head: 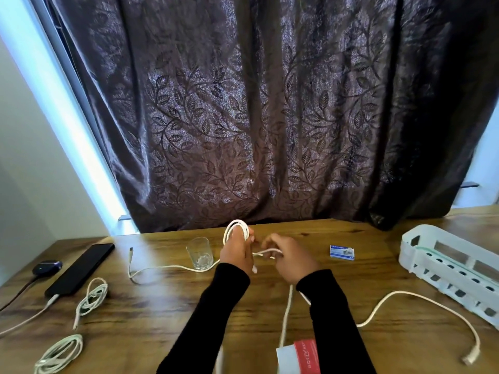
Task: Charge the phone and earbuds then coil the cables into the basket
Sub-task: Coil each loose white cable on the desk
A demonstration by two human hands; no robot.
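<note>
Dark curtains (270,117) with a leaf pattern hang behind a wooden worktop (167,298).

From the head view, both hands are up near the middle of the worktop, winding a white cable (378,300). The left hand (236,253) has its fingers inside a few loops of the cable and holds them up, so the loops keep their round shape. The right hand (290,259) is curled around the next bit of cable, just beside the left hand, likely to feed it onto the loops. The rest of this cable hangs down between the arms, then runs across the worktop to the right, and its plug lies near the front right corner.

A white basket (445,268) with holes in its sides waits at the right, and no cable shows inside it.

At the left lie the phone (81,268) and the earbuds case (47,267), each with a cord leading to it, so both look plugged in. Two cable bundles (91,295) that are already wound lie near the phone, not yet in the basket. One more loose cable (162,268) lies behind a glass (199,253). A small blue box (342,252) sits to the right of the hands, and a red and white pack (299,357) is at the front edge.
</note>
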